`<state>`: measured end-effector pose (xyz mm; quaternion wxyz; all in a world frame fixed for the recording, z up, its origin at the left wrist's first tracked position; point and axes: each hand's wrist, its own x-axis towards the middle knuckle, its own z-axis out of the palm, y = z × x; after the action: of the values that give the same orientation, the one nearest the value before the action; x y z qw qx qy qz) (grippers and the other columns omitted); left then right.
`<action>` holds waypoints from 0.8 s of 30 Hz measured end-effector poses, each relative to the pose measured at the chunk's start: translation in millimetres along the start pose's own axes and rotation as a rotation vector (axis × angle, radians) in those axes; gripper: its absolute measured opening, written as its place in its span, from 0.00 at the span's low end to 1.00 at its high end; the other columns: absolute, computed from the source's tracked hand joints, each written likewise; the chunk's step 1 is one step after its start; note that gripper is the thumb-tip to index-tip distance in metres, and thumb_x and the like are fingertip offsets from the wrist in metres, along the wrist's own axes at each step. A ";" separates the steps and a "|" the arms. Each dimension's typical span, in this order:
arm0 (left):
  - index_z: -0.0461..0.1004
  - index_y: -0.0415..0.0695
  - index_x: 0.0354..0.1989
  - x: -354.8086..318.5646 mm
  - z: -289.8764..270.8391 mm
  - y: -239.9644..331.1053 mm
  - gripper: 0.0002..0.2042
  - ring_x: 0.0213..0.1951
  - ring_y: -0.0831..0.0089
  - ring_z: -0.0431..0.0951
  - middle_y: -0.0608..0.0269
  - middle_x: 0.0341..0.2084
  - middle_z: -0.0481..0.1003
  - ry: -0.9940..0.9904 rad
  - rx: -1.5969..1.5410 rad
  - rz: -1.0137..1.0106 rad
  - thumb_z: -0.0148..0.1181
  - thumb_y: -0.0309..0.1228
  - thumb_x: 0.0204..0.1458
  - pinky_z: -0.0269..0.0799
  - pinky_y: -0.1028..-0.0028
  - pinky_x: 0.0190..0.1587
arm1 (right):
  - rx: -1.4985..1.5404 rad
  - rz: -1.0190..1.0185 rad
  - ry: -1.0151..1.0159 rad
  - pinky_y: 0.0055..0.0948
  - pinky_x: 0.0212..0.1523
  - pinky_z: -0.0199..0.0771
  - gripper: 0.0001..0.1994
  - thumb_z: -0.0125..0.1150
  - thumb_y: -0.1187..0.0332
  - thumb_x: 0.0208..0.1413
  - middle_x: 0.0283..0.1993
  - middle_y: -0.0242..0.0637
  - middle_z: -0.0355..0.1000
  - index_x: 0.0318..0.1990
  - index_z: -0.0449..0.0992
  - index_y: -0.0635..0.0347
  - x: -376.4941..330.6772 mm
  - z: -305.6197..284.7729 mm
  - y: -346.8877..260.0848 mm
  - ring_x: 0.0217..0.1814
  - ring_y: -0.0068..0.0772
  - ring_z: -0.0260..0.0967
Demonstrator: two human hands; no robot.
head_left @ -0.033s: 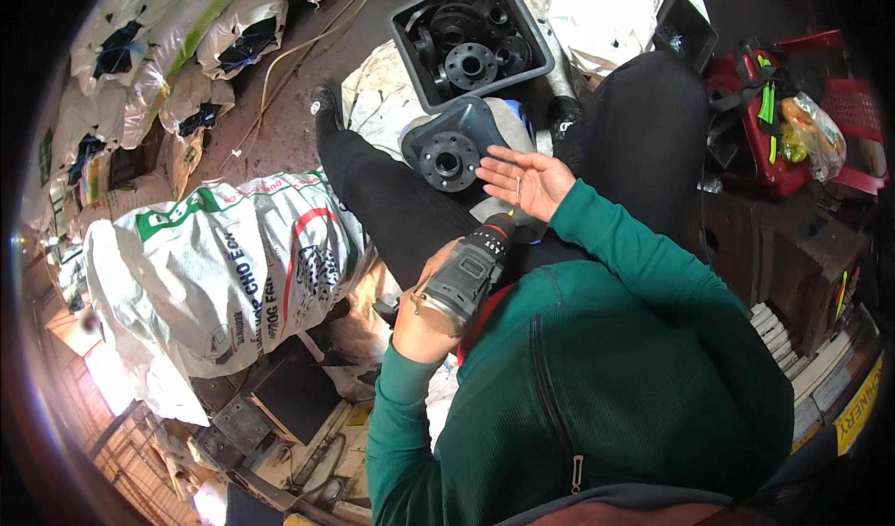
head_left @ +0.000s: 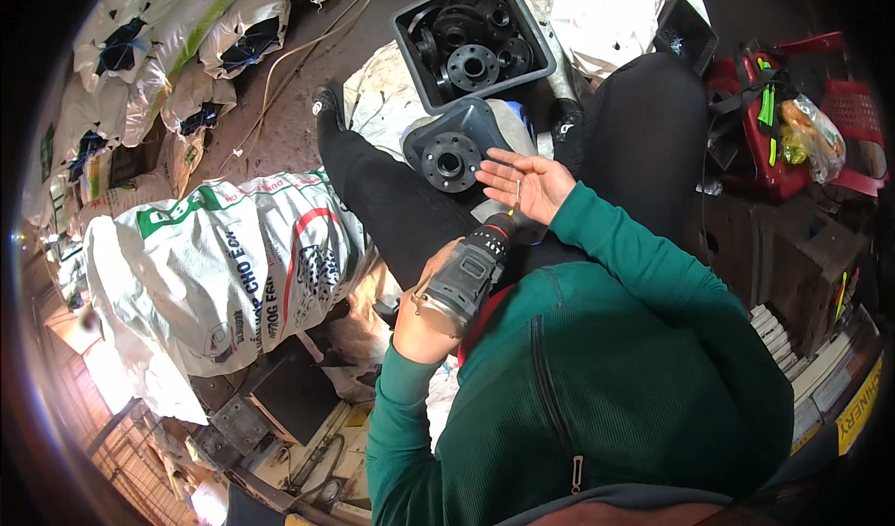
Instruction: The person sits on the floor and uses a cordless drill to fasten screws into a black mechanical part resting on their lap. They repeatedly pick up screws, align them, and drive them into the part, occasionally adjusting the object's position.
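Note:
My left hand (head_left: 424,327) is wrapped round a grey and black cordless drill (head_left: 463,279) with a red ring near its chuck. The drill's tip points up toward my right hand (head_left: 533,187), which is open, palm up, fingers stretched out. A thin screw (head_left: 518,189) lies across the palm side of that hand, close to the drill's tip. Just beyond my right fingertips, a round black flange (head_left: 450,163) with a centre hole and a ring of small holes rests on a dark square tapered housing (head_left: 477,119), between my legs.
A grey bin (head_left: 545,65) of several black flanged parts stands ahead. A large white printed sack (head_left: 200,265) lies to the left, with more filled sacks (head_left: 228,46) beyond. To the right are a red plastic chair (head_left: 778,167) with bags on it and a black container (head_left: 685,32).

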<state>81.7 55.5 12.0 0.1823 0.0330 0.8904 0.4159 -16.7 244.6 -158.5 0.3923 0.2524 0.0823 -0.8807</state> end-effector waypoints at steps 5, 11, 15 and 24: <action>0.71 0.41 0.51 3.5 -5.8 4.0 0.23 0.50 0.59 0.76 0.52 0.52 0.72 0.014 0.067 0.052 0.64 0.24 0.44 0.71 0.68 0.52 | 0.060 -0.003 -0.069 0.48 0.63 0.66 0.24 0.41 0.74 0.55 0.59 0.53 0.65 0.61 0.60 0.70 3.1 2.3 5.3 0.63 0.50 0.63; 0.69 0.39 0.53 6.3 -13.2 -1.3 0.25 0.51 0.57 0.74 0.51 0.51 0.72 0.083 0.151 0.089 0.66 0.24 0.42 0.70 0.67 0.54 | -0.061 0.066 -0.095 0.43 0.62 0.67 0.24 0.43 0.75 0.55 0.59 0.50 0.65 0.61 0.60 0.70 1.3 6.3 4.9 0.63 0.46 0.64; 0.67 0.38 0.54 8.1 -20.8 -10.2 0.27 0.51 0.55 0.74 0.50 0.50 0.71 0.063 0.153 0.039 0.66 0.24 0.43 0.69 0.66 0.54 | -0.268 0.101 -0.140 0.38 0.59 0.71 0.20 0.48 0.72 0.63 0.57 0.46 0.68 0.61 0.63 0.68 -4.7 10.4 3.6 0.59 0.39 0.69; 0.66 0.39 0.55 12.7 -23.0 -9.9 0.27 0.50 0.56 0.74 0.51 0.51 0.71 0.060 0.249 0.106 0.66 0.25 0.42 0.70 0.66 0.53 | -0.110 0.051 0.028 0.37 0.55 0.76 0.11 0.49 0.72 0.64 0.54 0.45 0.70 0.52 0.67 0.63 6.2 10.6 6.8 0.57 0.38 0.70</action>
<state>62.7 34.9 14.3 0.1279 0.0898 0.9371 0.3121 -19.2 232.4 -152.2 0.4268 0.2450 0.1297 -0.8608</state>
